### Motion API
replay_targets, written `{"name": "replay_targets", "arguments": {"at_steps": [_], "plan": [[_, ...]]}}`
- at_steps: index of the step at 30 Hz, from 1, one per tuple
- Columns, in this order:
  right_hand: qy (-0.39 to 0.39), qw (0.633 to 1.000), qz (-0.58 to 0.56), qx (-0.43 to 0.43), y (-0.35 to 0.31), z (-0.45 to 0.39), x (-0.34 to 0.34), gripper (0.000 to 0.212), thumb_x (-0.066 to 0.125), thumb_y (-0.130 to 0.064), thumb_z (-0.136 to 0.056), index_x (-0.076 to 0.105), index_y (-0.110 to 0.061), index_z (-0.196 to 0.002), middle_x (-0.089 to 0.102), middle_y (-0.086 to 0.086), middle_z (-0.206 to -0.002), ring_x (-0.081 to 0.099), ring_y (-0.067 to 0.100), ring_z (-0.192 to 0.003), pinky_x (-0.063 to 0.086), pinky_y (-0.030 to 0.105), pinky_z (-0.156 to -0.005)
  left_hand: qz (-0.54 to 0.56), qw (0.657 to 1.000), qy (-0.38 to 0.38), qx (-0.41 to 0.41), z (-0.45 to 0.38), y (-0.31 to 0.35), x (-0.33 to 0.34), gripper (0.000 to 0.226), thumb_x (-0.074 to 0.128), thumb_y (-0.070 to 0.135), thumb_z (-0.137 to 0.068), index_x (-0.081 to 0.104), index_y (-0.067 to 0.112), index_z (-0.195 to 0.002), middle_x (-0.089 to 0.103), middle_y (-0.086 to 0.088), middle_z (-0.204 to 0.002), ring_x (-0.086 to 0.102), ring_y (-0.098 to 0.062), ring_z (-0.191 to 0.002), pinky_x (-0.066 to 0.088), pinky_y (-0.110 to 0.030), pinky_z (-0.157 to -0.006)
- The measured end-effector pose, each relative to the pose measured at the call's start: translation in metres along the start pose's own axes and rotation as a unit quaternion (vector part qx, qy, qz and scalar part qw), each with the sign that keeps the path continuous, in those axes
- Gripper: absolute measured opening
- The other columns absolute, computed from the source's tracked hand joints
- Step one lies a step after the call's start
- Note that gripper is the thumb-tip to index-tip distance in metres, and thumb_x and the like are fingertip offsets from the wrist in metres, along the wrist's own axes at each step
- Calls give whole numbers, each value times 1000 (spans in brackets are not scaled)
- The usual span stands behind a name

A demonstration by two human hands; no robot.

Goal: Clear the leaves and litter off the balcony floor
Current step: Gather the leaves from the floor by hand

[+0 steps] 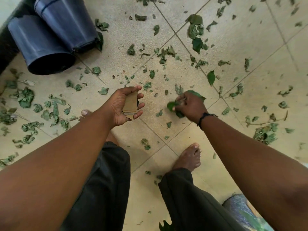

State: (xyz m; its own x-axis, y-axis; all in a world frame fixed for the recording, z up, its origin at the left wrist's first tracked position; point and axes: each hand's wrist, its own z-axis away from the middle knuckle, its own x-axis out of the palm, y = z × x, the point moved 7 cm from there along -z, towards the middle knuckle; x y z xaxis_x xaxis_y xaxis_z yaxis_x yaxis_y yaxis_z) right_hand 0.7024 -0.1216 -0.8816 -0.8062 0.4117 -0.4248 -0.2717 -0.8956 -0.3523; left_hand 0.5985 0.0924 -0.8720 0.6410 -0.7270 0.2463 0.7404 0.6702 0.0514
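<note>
The left hand point(126, 105) was turned palm up, its fingers curled around a torn piece of brown cardboard point(130, 104) that lay across the palm. The right hand point(190, 105), well apart from the left and lower toward the floor, was clenched on a bunch of green leaves point(173, 106), with leaf edges sticking out above and below the knuckles; a dark band point(204, 117) circled that wrist. Crumpled green leaf litter point(163, 54) was strewn over most of the pale tiled balcony floor point(116, 27), thickest at the left edge and toward the upper right. Two dark plastic plant pots point(55, 30) lay on their sides at the upper left, one just beside the other, close to the wall; the mouth of the nearer one faced the camera and its inside looked dark, so its contents could not be told. Two bare feet and dark trouser legs stood on the tiles below the hands.
</note>
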Motion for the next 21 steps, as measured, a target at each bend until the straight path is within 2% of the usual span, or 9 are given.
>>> {"name": "replay_targets", "arguments": {"at_steps": [2,3,6,8,11,15,18,19,21], "plan": [[-30,997,70,20,29,10,-2,12,72,-19,-85,64,-16,-93,60,-1,-83,57,21,-80,42,29,-66,-3,1000,-2,-7,-2,-8,10,12,60,35,-93,69,29,-96,67,6,-87,64,-18,-75,51,-32,-73],[-18,995,95,23,40,11,-8,10,71,-20,-86,65,-15,-91,61,1,-86,56,21,-83,40,29,-67,-8,1000,-3,-9,-3,-11,15,12,60,35,-93,70,29,-95,67,6,-88,64,-18,-76,51,-32,-74],[80,989,116,31,61,3,-41,12,78,-23,-81,72,-14,-86,67,7,-95,60,24,-88,39,25,-71,-28,1000,-4,-12,-8,-18,27,12,61,35,-92,72,28,-93,67,5,-90,64,-19,-78,51,-33,-76],[106,984,138,23,67,-6,-51,17,79,-24,-79,74,-12,-90,65,11,-104,60,29,-97,40,25,-74,-44,999,-7,-14,-11,-21,33,12,62,35,-91,72,28,-92,68,5,-90,64,-19,-80,51,-33,-77],[88,979,180,-23,61,-19,-48,23,72,-20,-85,64,-11,-105,46,14,-121,48,31,-108,38,30,-81,-60,998,-10,-12,-16,-23,39,10,62,34,-91,70,28,-93,67,6,-90,64,-19,-82,52,-33,-76],[85,983,153,-50,43,-32,-47,53,71,-14,-85,44,-14,-130,38,15,-130,47,27,-101,39,32,-79,-79,997,-4,-9,-21,-22,44,10,60,34,-92,68,28,-94,67,7,-88,62,-17,-81,52,-33,-76],[28,987,156,-22,48,-42,-41,35,66,-12,-88,53,-12,-121,52,12,-114,53,28,-100,36,30,-71,-87,996,-4,-9,-22,-24,49,9,60,34,-92,68,29,-93,67,8,-87,62,-17,-80,51,-33,-74],[26,989,142,-14,51,-41,-43,27,66,-14,-88,57,-10,-113,54,9,-104,54,27,-99,33,27,-68,-88,996,-7,-9,-22,-25,52,9,61,34,-92,68,29,-93,67,8,-88,62,-17,-80,51,-33,-74],[50,996,75,16,62,-36,-54,12,69,-17,-87,58,-12,-88,50,3,-84,50,23,-84,28,25,-54,-89,996,-11,-12,-21,-28,57,9,61,34,-91,68,29,-93,67,8,-89,63,-17,-80,51,-33,-75]]}}
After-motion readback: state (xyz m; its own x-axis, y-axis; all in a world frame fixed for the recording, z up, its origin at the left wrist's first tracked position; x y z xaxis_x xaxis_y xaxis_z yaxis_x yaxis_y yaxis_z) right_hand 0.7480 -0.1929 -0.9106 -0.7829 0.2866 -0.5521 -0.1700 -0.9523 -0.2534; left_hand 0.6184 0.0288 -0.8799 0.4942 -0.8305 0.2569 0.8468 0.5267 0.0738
